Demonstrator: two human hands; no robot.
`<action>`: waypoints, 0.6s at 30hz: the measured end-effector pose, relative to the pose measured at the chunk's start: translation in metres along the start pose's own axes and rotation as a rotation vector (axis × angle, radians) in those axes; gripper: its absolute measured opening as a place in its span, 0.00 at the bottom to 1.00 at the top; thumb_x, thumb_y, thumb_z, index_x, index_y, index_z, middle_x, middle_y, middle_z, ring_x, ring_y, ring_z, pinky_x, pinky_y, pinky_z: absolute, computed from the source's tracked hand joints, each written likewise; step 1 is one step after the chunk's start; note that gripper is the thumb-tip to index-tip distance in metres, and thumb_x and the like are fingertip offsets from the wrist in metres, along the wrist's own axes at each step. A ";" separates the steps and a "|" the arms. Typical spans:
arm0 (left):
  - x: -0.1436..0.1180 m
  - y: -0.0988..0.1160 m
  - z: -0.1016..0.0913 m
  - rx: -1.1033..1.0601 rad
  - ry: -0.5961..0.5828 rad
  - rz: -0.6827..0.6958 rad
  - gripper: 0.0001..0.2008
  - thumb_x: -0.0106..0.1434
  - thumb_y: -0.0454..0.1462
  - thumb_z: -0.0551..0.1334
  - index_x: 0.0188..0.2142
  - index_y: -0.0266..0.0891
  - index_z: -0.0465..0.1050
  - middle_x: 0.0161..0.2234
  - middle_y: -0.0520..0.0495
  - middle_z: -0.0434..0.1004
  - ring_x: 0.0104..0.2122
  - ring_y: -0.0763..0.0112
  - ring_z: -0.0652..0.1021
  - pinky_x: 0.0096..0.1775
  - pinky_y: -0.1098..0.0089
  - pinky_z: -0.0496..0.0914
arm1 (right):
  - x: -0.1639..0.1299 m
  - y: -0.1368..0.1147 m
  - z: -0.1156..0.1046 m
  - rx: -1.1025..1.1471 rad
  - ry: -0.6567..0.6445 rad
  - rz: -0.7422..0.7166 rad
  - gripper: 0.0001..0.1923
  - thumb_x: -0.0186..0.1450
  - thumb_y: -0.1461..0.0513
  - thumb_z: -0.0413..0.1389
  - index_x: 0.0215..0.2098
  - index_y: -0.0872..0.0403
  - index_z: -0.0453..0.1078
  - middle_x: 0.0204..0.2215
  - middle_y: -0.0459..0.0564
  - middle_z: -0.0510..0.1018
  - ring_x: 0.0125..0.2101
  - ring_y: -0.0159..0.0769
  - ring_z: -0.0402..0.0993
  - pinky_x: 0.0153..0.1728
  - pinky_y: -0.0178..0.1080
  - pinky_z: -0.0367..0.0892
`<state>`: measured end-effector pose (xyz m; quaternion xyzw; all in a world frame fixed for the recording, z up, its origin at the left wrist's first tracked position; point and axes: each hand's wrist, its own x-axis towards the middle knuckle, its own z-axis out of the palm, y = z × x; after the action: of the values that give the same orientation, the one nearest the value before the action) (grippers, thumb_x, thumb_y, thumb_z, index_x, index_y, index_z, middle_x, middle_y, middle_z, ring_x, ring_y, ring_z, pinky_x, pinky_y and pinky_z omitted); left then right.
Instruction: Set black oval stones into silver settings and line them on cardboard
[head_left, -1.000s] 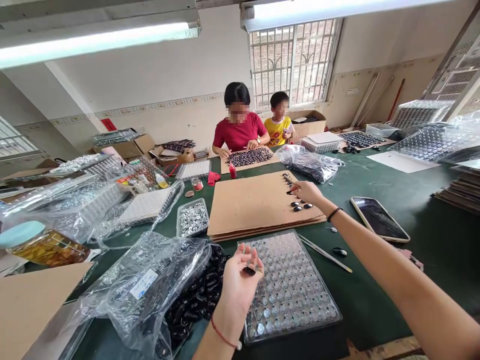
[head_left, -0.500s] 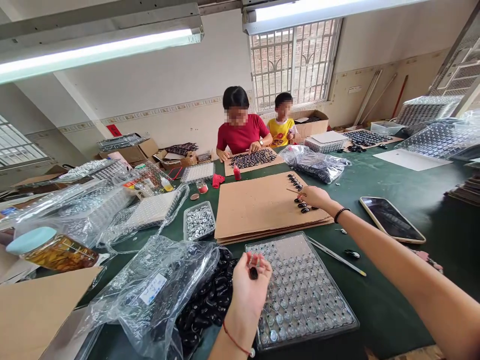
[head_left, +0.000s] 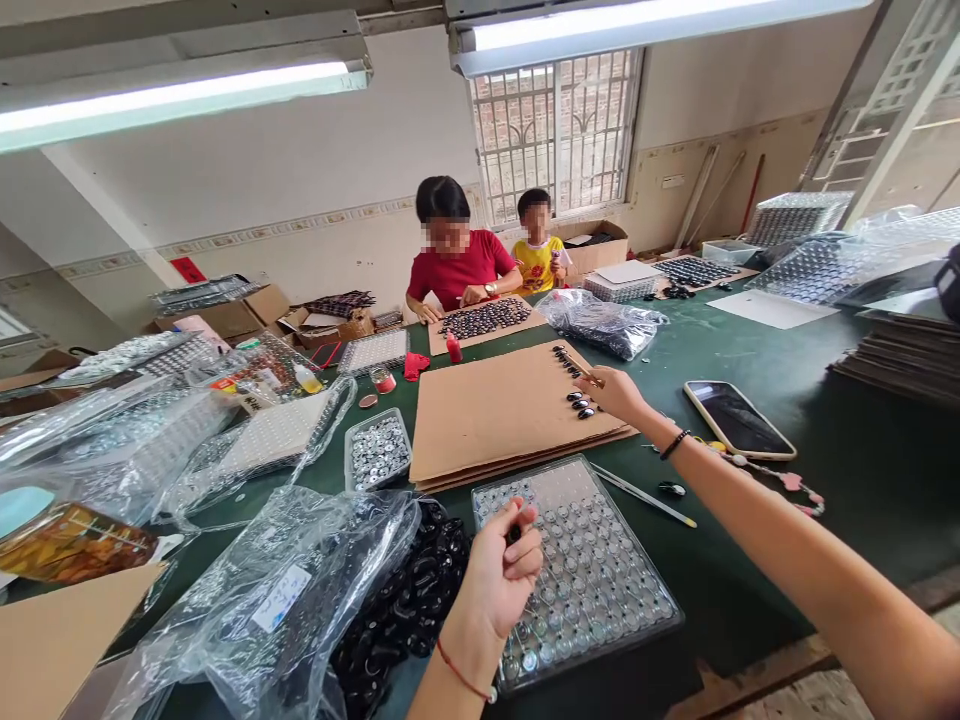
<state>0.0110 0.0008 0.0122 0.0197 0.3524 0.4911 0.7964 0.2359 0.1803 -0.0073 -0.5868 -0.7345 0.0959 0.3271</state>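
My left hand (head_left: 504,570) is closed over the clear tray (head_left: 592,570), with a small black oval piece (head_left: 514,533) partly hidden in its curled fingers. The tray holds rows of round clear-and-silver parts. My right hand (head_left: 615,393) pinches a thin tan stick-like tool (head_left: 583,372) above the right edge of the stacked cardboard sheets (head_left: 487,405). Shiny black oval pieces (head_left: 579,402) lie in short rows on the top sheet, close to the tool's tip. Beside my left wrist, a heap of black pieces (head_left: 405,590) spills from a clear plastic bag (head_left: 300,570).
A box of small silver parts (head_left: 379,450) stands left of the cardboard. On the right lie a phone (head_left: 739,420), a thin white stick (head_left: 649,497) and a loose black piece (head_left: 671,489). Two people sit across the table, one in a red shirt (head_left: 472,270) at another piece-covered board (head_left: 487,320).
The view has shifted to the right. My left fingers have curled more around the black piece. The tool in my right hand now shows more of its length.
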 end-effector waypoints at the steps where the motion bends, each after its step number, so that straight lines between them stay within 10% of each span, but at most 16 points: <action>1: 0.001 0.000 -0.001 0.033 -0.052 -0.021 0.07 0.63 0.32 0.48 0.29 0.33 0.61 0.20 0.54 0.60 0.10 0.89 0.52 0.10 0.84 0.44 | -0.012 -0.006 -0.003 0.046 0.006 -0.009 0.22 0.62 0.51 0.43 0.31 0.58 0.71 0.26 0.50 0.73 0.26 0.34 0.67 0.25 0.33 0.58; 9: 0.015 -0.003 -0.011 0.183 0.016 0.194 0.03 0.57 0.27 0.56 0.30 0.33 0.65 0.25 0.50 0.65 0.19 0.82 0.66 0.18 0.82 0.58 | -0.101 -0.033 -0.003 0.706 -0.009 0.020 0.26 0.65 0.50 0.35 0.23 0.56 0.64 0.15 0.43 0.61 0.15 0.27 0.56 0.16 0.31 0.53; 18: 0.025 -0.005 -0.012 0.288 0.015 0.344 0.05 0.51 0.29 0.63 0.30 0.33 0.71 0.25 0.52 0.68 0.20 0.84 0.67 0.22 0.82 0.63 | -0.115 -0.037 0.002 0.325 -0.227 -0.176 0.19 0.66 0.56 0.36 0.24 0.54 0.59 0.18 0.45 0.66 0.20 0.31 0.63 0.23 0.32 0.54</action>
<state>0.0143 0.0140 -0.0124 0.1893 0.4163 0.5645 0.6871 0.2163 0.0637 -0.0316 -0.4454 -0.7900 0.2494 0.3396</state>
